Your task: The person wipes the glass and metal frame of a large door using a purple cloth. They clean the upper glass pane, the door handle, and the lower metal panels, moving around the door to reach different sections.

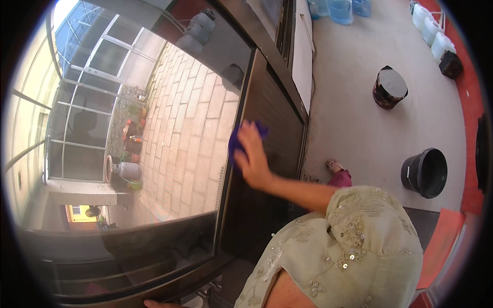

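Note:
My right hand (252, 159) presses a crumpled purple cloth (235, 145) against the dark frame strip (231, 184) of a glazed door, where the glass (185, 127) meets the brown lower panel (265, 142). Its fingers are spread over the cloth, and part of the cloth shows beyond them. Of my left hand (154, 304), only a little shows at the bottom edge, at the door's frame. A metal door handle (215, 285) is close to it on the right. My sleeve (369, 227) is pale green with sequins.
On the grey floor (346, 96) stand a black bucket (432, 173) and a round stool-like object (391, 86). Blue water bottles (340, 10) and white jerrycans (429, 29) are farther off. A paved yard with potted plants appears in the glass.

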{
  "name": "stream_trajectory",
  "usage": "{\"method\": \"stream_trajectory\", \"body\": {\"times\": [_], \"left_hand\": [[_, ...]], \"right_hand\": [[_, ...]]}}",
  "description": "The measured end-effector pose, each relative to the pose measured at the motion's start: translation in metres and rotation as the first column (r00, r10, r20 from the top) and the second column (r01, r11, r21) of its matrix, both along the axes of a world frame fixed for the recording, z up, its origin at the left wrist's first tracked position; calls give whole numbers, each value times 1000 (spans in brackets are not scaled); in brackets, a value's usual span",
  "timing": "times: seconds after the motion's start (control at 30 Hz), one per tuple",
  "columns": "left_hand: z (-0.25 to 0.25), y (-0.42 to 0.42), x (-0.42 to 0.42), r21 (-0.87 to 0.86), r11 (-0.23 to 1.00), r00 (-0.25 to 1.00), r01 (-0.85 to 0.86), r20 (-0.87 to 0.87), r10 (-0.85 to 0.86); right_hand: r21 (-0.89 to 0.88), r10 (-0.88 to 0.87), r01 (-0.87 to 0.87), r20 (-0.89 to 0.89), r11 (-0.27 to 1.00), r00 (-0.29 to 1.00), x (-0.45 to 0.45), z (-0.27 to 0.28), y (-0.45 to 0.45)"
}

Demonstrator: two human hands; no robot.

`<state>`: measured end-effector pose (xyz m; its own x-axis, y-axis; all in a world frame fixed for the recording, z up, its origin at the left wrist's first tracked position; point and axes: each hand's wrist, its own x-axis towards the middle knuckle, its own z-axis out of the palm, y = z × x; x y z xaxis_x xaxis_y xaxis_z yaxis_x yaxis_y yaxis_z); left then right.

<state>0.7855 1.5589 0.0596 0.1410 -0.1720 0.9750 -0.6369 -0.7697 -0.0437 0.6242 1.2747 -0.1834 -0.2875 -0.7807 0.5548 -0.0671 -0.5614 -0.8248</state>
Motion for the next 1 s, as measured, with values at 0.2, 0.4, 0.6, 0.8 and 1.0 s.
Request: {"method": "stream_trajectory", "body": {"times": [0.2, 0.4, 0.6, 0.8, 1.0], "left_hand": [[0, 19, 10, 67, 967, 969, 246, 3, -247], [-2, 25, 42, 133, 979, 950, 157, 252, -186], [-10, 32, 60, 121, 962, 936, 244, 231, -266], [-8, 39, 62, 93, 960, 939, 262, 204, -276], [-10, 26, 56, 71, 934, 915, 349, 189, -356]], "right_hand": [[-80, -62, 60, -27, 995, 998, -3, 3, -16], [223, -265, 196, 344, 955, 901, -23, 3, -106], [-230, 286, -343, -247, 911, 926, 47, -10, 135], [-533, 197, -512, -538, 674, 819, 44, -20, 107], [61, -266, 259, 191, 964, 945, -9, 51, -65]]}}
